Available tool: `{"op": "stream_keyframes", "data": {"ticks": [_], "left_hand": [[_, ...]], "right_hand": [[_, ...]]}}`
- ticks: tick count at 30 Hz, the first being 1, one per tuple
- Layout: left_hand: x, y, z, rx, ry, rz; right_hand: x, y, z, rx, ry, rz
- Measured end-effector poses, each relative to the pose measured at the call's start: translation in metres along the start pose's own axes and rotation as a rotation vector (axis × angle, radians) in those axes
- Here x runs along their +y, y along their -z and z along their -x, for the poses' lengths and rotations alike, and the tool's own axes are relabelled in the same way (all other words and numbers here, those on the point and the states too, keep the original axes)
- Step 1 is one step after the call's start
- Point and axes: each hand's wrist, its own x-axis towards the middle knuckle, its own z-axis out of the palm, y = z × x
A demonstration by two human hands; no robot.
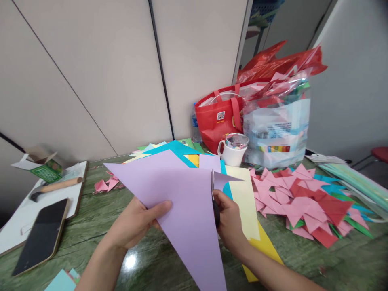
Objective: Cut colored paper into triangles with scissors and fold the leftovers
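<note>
A large sheet of purple paper (184,194) is held up over the table. My left hand (141,218) grips its lower left edge, thumb on top and fingers underneath. My right hand (228,220) is closed around the dark handles of a pair of scissors (216,212). Their blades stand at the sheet's right side, where a narrow purple strip (227,178) sticks out to the right of them. Behind and beneath lie blue paper (174,146), cream paper (242,202) and yellow paper (266,248).
Pink and red folded paper pieces (303,202) are heaped at right. A white mug (233,151), a red bag (215,125) and a clear plastic bag (275,133) stand behind. At left lie a phone (42,236), a wooden-handled tool (60,186) and a small green box (45,167).
</note>
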Motion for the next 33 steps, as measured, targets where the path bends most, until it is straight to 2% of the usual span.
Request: {"op": "stream_keyframes", "data": {"ticks": [3, 5, 8, 11, 13, 15, 17, 20, 25, 29, 33], "left_hand": [[0.007, 0.005, 0.002, 0.073, -0.079, 0.008], [0.015, 0.011, 0.003, 0.178, -0.205, 0.071], [0.027, 0.027, 0.003, 0.403, -0.446, 0.175], [0.029, 0.048, 0.003, 0.557, -0.585, 0.297], [0.024, 0.062, 0.005, 0.648, -0.548, 0.341], [0.015, 0.075, 0.008, 0.665, -0.49, 0.345], [0.004, 0.083, 0.013, 0.652, -0.333, 0.363], [-0.013, 0.085, 0.022, 0.616, -0.24, 0.371], [-0.026, 0.073, 0.03, 0.541, -0.115, 0.387], [-0.023, 0.067, 0.021, 0.48, -0.067, 0.405], [-0.009, 0.067, -0.003, 0.434, -0.086, 0.422]], "right_hand": [[0.009, 0.0, -0.001, -0.045, 0.007, 0.044], [0.018, 0.0, 0.0, -0.133, 0.002, 0.105], [0.03, 0.0, 0.006, -0.329, 0.019, 0.34], [0.034, -0.001, 0.013, -0.585, 0.08, 0.684], [0.029, -0.004, 0.019, -0.761, 0.163, 0.967], [0.02, -0.008, 0.024, -0.908, 0.258, 1.231], [0.01, -0.013, 0.029, -1.005, 0.318, 1.378], [0.0, -0.021, 0.035, -1.059, 0.358, 1.433], [-0.003, -0.03, 0.038, -1.114, 0.402, 1.487], [-0.01, -0.032, 0.039, -1.149, 0.407, 1.497], [-0.023, -0.029, 0.041, -1.148, 0.432, 1.481]]}}
